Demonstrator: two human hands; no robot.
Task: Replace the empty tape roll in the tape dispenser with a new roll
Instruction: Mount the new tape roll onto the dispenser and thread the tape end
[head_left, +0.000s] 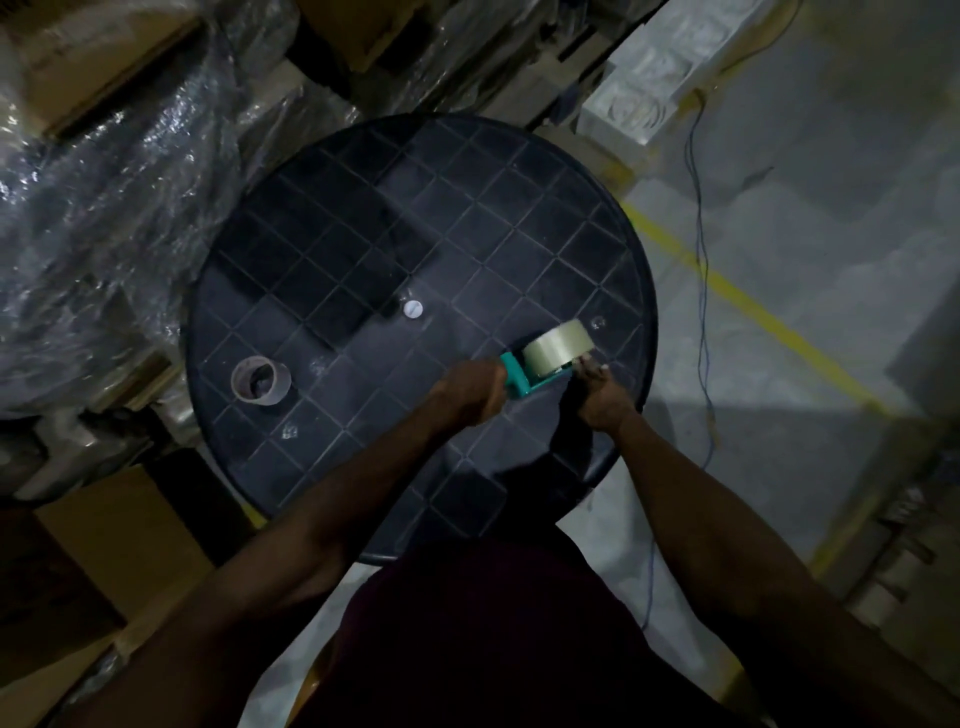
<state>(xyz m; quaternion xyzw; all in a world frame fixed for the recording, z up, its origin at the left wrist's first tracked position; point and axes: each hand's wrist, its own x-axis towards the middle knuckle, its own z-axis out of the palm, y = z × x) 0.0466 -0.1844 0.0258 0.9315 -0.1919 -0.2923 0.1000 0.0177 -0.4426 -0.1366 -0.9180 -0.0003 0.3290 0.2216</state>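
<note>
A full roll of clear tape (558, 345) sits mounted on the teal tape dispenser (522, 376), above the round black desk (363, 234). The left hand (470, 392) grips its handle; the right hand (602, 397) pinches its front end. The empty cardboard core (260, 382) lies well apart to the left.

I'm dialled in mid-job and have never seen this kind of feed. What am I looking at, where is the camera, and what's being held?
There is no machine here: a person works with two bare hands. The single picture comes from a wide-angle camera worn on the head, looking down, so the arms enter from the bottom edge.

The surface is a round dark table with a grid pattern. The left hand grips the handle of a teal tape dispenser. A new roll of tape sits on the dispenser, and the right hand has its fingertips at the dispenser's front end, just under the roll. What exactly they do there is too dim to tell.

The empty tape roll, a bare cardboard ring, stands apart on the table's left side.
</note>
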